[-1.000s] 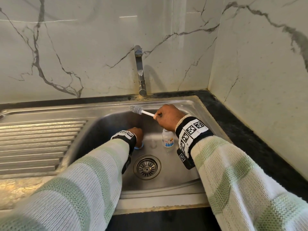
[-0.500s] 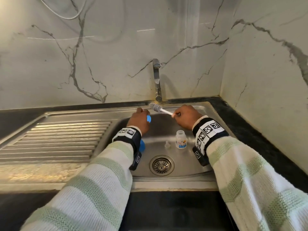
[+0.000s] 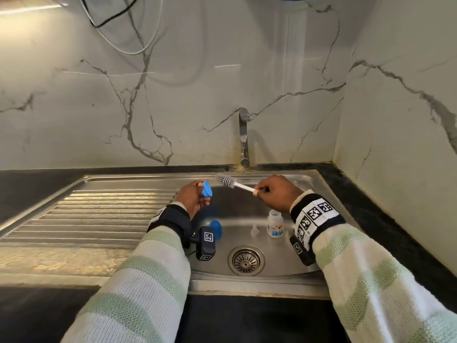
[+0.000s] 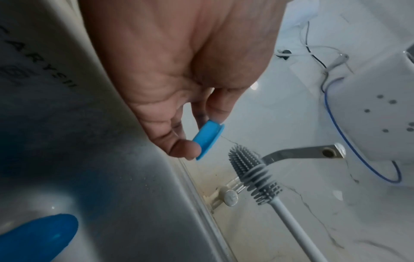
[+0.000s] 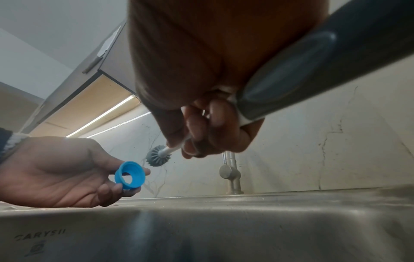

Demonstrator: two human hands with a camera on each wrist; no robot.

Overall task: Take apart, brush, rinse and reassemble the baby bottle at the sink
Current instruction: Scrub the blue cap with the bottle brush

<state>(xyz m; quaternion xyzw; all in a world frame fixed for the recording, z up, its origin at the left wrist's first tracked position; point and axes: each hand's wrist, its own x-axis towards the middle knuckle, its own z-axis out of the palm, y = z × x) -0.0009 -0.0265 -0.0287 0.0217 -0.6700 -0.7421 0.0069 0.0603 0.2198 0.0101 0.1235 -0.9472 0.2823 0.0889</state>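
The head camera looks down from above at the sink (image 3: pixel 284 243). Both wrist cameras sit low inside it, looking up closely; all 3 views share the tap (image 3: pixel 243 137) and brush (image 3: pixel 226 181).

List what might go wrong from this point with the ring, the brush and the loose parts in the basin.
1. The left hand pinches the blue ring only at its rim with the fingertips; brushing may knock it loose into the sink.
2. The small clear teat lies near the drain; rinse water might carry it there.
3. The open bottle stands upright below the right hand and brush; a bump could tip it.
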